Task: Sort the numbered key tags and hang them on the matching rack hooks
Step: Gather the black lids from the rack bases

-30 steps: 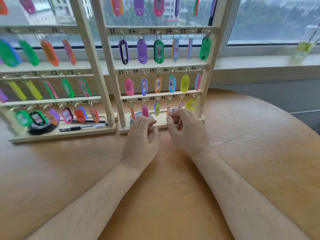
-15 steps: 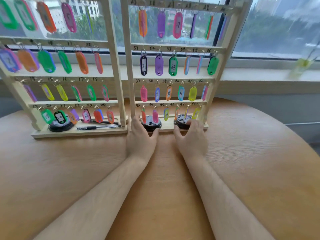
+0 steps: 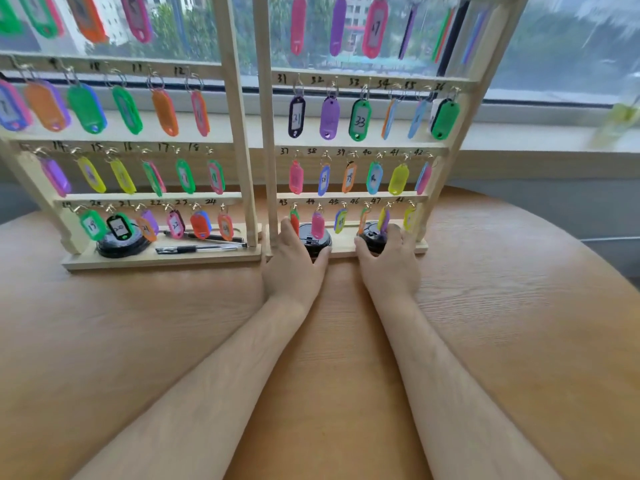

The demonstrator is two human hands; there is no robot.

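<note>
Two wooden racks stand side by side on the table, the left rack (image 3: 239, 133) and the right rack (image 3: 446, 174), with numbered hooks carrying coloured key tags. Tag 33 (image 3: 360, 121) is green and tag 31 (image 3: 296, 116) is dark. My left hand (image 3: 294, 268) reaches to the right rack's base, index finger and thumb curved round a black round lid (image 3: 311, 239). My right hand (image 3: 389, 268) holds a second black lid (image 3: 372, 237) the same way, under hooks 46 and 47. No loose tag shows in either hand.
A third black lid (image 3: 119, 245) and two pens (image 3: 197, 249) lie on the left rack's base. The round wooden table (image 3: 519, 323) curves away on the right. Behind the racks run a window sill and a blurred green bottle (image 3: 620, 123).
Both hands moved forward from the table edge of the rack onto its base and closed round the two black lids. The view tilted up and drew nearer.
</note>
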